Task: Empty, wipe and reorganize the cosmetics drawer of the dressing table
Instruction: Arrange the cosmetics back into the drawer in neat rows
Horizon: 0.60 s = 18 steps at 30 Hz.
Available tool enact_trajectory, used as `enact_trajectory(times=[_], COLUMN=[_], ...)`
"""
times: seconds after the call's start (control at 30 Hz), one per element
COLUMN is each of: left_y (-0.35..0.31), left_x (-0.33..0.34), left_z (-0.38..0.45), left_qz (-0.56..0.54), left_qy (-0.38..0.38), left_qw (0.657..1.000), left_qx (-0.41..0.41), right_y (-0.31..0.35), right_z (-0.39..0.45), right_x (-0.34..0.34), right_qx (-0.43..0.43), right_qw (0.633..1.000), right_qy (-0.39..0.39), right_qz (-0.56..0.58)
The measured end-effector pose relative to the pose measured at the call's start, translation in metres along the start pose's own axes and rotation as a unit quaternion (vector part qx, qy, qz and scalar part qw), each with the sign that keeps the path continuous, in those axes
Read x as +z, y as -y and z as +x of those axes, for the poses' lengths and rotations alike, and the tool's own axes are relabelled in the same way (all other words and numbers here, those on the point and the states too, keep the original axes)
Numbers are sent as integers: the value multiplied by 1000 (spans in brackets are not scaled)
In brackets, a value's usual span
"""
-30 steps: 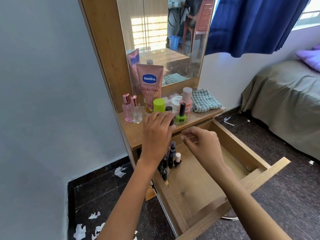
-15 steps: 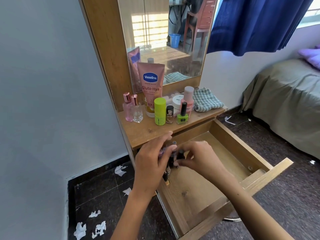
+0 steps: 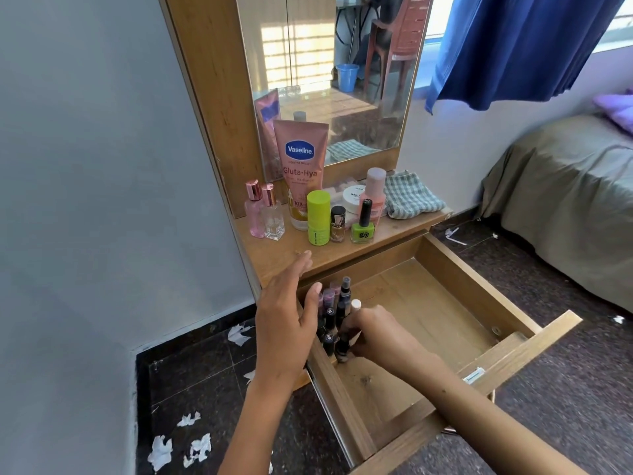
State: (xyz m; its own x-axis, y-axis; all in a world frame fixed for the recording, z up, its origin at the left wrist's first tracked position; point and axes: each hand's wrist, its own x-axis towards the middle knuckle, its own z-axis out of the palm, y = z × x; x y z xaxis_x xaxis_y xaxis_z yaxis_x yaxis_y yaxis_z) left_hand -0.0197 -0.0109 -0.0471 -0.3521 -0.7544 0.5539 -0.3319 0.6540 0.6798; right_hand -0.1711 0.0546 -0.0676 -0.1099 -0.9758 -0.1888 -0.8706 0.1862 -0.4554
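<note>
Drawer (image 3: 534, 329) open, lower right of frame. Bottles (image 3: 334, 311) upright in its left corner. Your right hand (image 3: 378, 332) pinches dark bottle; left hand (image 3: 286, 313) flat, holding nothing. Seat bottle upright against the row; steady neighbours with left.

The open drawer (image 3: 479, 299) has bare wood floor across its middle and right; upright small bottles (image 3: 337, 313) crowd its left wall. On the tabletop (image 3: 274, 255), cosmetics line the back, leaving the front strip free.
</note>
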Motion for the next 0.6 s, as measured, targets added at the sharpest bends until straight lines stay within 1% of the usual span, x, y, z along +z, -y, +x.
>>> enact_trajectory(times=[0.1,0.2,0.23,0.3,0.37,0.43,0.53,0.6], left_y=[-3,-8,-10,-15,-17,-16,-14,-13], left_x=[6,16,20,30,41,50,57,57], left_z=[4,13,17,26,35,42,53,61], left_qz=[32,86,105,145,186,230,285,314], left_qy=[-26,-35,-31,-5,35,70,72,60], left_qw=[999,995,992,986,975,961,943,933], left_qx=[18,47,60,86,113,135,157,166], right_y=[-5,-11,-13,-18,-21,-23,-25,-26], right_z=[-4,-7,-9,-13,-16,-18,-18,-18], right_x=[-6,-20,-25,-32,-32,-29,-26,-25], right_qx=[11,28,30,18,3,7,3,1], right_qw=[1000,999,997,987,965,939,918,916], right_qy=[-9,-42,-65,-137,-225,-289,-335,-337], right_qz=[8,17,38,80,131,186,214,216])
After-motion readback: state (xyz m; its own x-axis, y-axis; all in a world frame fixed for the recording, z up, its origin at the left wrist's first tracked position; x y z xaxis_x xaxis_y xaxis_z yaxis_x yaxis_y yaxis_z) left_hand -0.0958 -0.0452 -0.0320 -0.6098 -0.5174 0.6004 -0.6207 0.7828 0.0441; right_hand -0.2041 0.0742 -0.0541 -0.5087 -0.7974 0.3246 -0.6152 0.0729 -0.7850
